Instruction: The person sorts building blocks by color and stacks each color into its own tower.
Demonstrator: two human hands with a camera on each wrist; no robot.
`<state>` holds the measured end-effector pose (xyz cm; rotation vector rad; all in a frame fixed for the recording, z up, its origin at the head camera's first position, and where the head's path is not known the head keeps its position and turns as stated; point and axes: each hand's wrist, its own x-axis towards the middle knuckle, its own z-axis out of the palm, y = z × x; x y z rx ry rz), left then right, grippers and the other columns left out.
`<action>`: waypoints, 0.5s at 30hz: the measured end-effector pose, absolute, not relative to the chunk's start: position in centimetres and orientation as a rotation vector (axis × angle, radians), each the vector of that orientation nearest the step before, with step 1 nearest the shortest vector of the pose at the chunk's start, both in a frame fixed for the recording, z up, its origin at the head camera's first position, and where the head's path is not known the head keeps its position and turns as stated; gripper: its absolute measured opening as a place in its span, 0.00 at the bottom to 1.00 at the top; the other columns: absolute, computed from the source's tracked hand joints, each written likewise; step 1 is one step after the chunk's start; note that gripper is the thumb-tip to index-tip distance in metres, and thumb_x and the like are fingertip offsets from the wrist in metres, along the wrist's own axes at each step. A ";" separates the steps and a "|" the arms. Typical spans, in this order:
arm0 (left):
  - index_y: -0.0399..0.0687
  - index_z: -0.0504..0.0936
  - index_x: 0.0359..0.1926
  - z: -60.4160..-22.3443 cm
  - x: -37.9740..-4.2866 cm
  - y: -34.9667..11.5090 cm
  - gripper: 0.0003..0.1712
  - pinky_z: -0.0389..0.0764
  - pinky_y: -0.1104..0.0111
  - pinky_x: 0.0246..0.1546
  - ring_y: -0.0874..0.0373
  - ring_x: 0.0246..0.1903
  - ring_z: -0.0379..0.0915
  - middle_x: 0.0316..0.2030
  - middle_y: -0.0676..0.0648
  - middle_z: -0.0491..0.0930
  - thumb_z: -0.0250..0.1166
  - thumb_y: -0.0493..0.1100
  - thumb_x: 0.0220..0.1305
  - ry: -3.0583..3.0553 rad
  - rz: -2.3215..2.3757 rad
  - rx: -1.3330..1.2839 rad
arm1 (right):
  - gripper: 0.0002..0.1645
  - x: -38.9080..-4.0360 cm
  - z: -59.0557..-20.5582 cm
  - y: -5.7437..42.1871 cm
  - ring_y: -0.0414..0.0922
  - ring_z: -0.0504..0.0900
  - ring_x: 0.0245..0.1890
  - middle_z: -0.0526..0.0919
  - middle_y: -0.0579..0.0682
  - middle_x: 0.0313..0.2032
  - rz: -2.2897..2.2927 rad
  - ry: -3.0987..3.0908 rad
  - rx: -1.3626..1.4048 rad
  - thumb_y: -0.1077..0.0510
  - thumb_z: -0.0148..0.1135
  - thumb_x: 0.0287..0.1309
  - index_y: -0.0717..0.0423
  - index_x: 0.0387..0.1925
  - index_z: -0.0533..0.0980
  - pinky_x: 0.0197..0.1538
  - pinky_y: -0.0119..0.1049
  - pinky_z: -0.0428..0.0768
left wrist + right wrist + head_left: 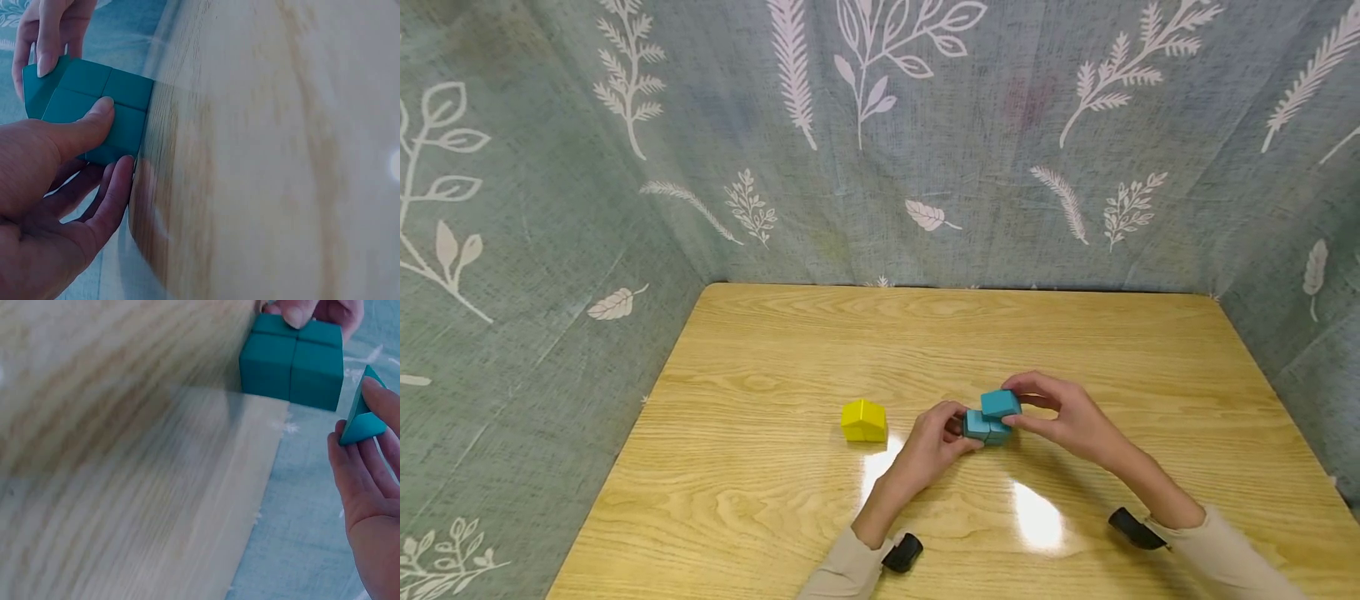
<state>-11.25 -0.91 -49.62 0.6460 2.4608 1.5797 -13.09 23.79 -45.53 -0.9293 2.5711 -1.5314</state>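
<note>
Several teal blocks [977,426] stand pressed together on the table, forming a squarish body with seams between them. My left hand [931,446] grips this body from its left side; in the left wrist view the thumb lies across a face of the teal blocks [125,128]. My right hand [1067,419] pinches a teal triangular block [1000,404] between thumb and fingers, just over the top of the others. From the right wrist, the triangular block [364,422] appears apart from the grouped blocks [315,372], with its sloped face showing.
To the left on the wooden table [760,492] stands a yellow house-shaped block piece [863,422] with a peaked top and visible seams. Leaf-patterned cloth [880,208] hangs behind the table and along both sides. Black wrist devices [903,552] sit at the cuffs.
</note>
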 end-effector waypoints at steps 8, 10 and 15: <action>0.38 0.81 0.51 -49.6 -11.3 -0.9 0.17 0.81 0.77 0.39 0.62 0.38 0.78 0.44 0.44 0.81 0.73 0.35 0.63 2.462 1.578 0.671 | 0.25 -12.5 -46.0 23.0 0.43 0.85 0.51 0.85 0.48 0.50 -1.496 2.584 -1.049 0.68 0.76 0.55 0.55 0.55 0.79 0.54 0.35 0.83; 0.38 0.81 0.51 -49.6 -11.3 -0.9 0.17 0.81 0.77 0.39 0.61 0.38 0.78 0.44 0.43 0.81 0.73 0.35 0.63 2.467 1.571 0.676 | 0.26 -12.4 -46.1 22.8 0.44 0.85 0.51 0.84 0.48 0.50 -1.477 2.596 -1.097 0.69 0.76 0.54 0.56 0.55 0.79 0.54 0.36 0.84; 0.38 0.81 0.50 -49.7 -11.2 -0.9 0.16 0.81 0.77 0.40 0.60 0.38 0.78 0.43 0.43 0.81 0.73 0.34 0.63 2.474 1.573 0.686 | 0.27 -12.3 -46.3 22.3 0.44 0.85 0.51 0.84 0.47 0.50 -1.428 2.638 -1.151 0.69 0.78 0.52 0.57 0.55 0.79 0.54 0.36 0.84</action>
